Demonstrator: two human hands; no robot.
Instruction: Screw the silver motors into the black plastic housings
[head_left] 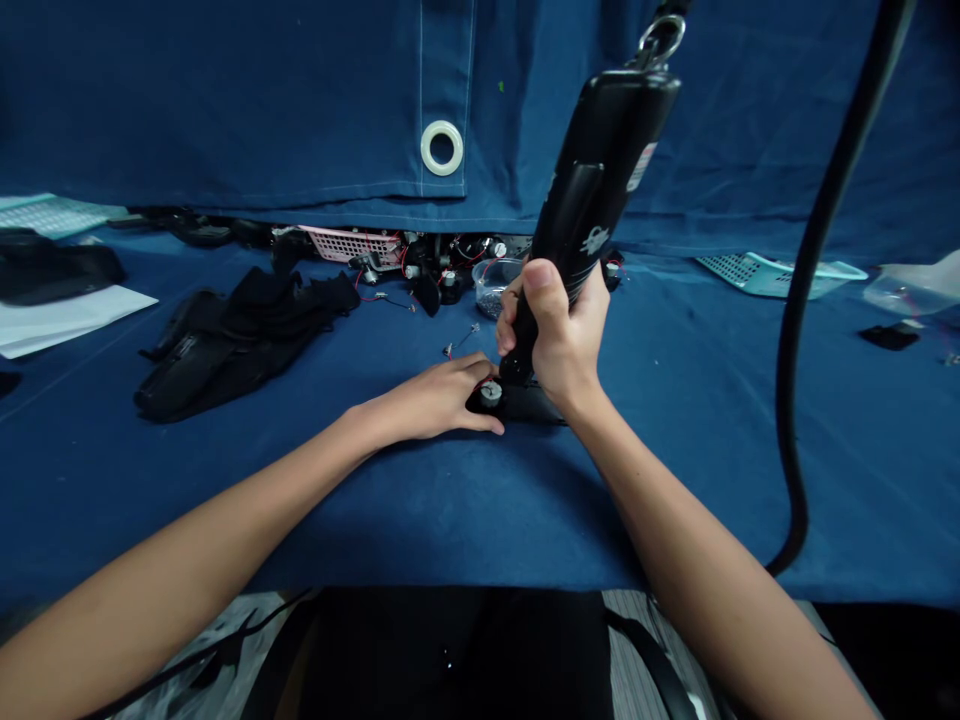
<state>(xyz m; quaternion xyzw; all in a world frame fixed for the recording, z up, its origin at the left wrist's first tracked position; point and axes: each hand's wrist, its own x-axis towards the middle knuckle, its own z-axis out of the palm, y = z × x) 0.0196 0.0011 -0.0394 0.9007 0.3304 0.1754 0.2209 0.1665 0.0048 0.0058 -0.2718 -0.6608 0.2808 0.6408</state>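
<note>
My right hand (566,325) is wrapped round the lower body of a black electric screwdriver (600,160), which hangs from a metal ring and tilts to the upper right. Its lower end meets a black plastic housing (536,404) lying on the blue-covered table. A small silver round motor (491,393) with red wire sits at the housing's left end. My left hand (450,395) grips that end, thumb in front and fingers behind. The screwdriver's tip cannot be made out. Just behind my hands stands a clear round tub (489,290) of small metal pieces.
Black plastic shells (240,340) are heaped to the left, beside white paper (75,318). A pink basket (352,246) and wired parts line the back, below a blue curtain (300,110). A teal basket (784,275) stands right, behind a thick black cable (791,330).
</note>
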